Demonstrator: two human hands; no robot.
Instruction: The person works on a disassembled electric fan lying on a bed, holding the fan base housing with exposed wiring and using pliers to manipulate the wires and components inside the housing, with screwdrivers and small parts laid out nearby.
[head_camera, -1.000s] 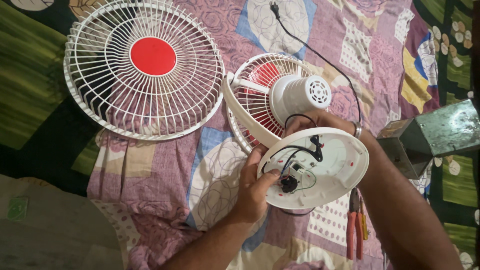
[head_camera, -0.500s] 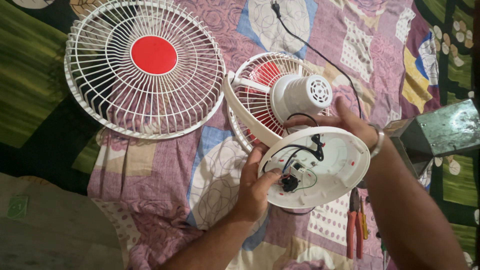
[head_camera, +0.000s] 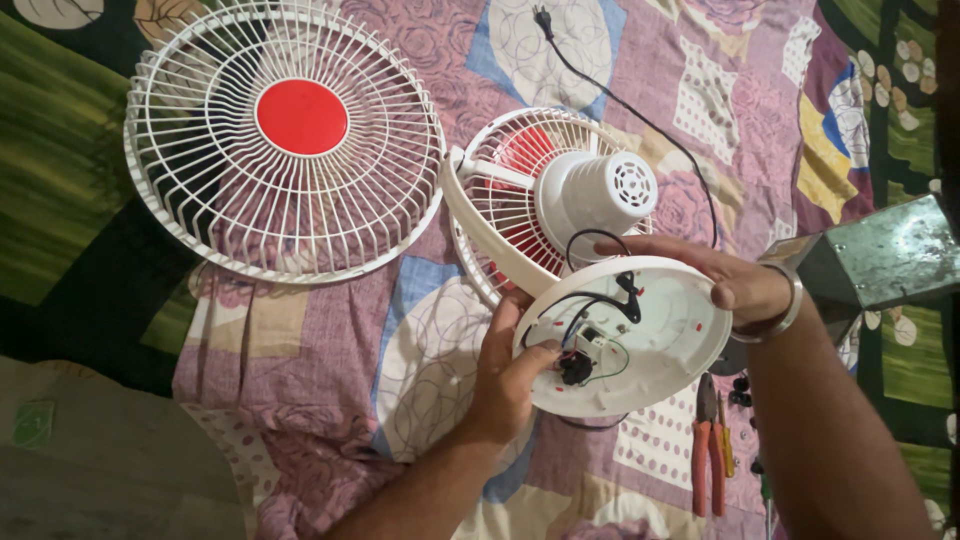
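Since the moment before, the right hand (head_camera: 735, 280) has turned a little on the far rim of the white fan base (head_camera: 625, 335), so the silver bangle (head_camera: 785, 300) now sits lower on the wrist; the base itself has hardly moved. It looks like the person only adjusts the hold, while the work inside the base goes on in the same place.

The base is held up in the air, open underside toward the camera, above a patchwork bedspread (head_camera: 330, 340). The right hand is curled over the upper right edge and grips it. The left hand (head_camera: 510, 375) holds the lower left edge, and its thumb presses at a small black part (head_camera: 575, 368) among the black wires (head_camera: 590, 300); whether it pinches the part or only touches it is hard to tell.

The curved white arm joins the base to the motor housing (head_camera: 600, 195) and rear grille (head_camera: 520, 200), which lie just behind the hands. The loose front grille (head_camera: 285, 140) with red centre lies well apart at the left. Red-handled pliers (head_camera: 708, 450) lie near the right forearm.
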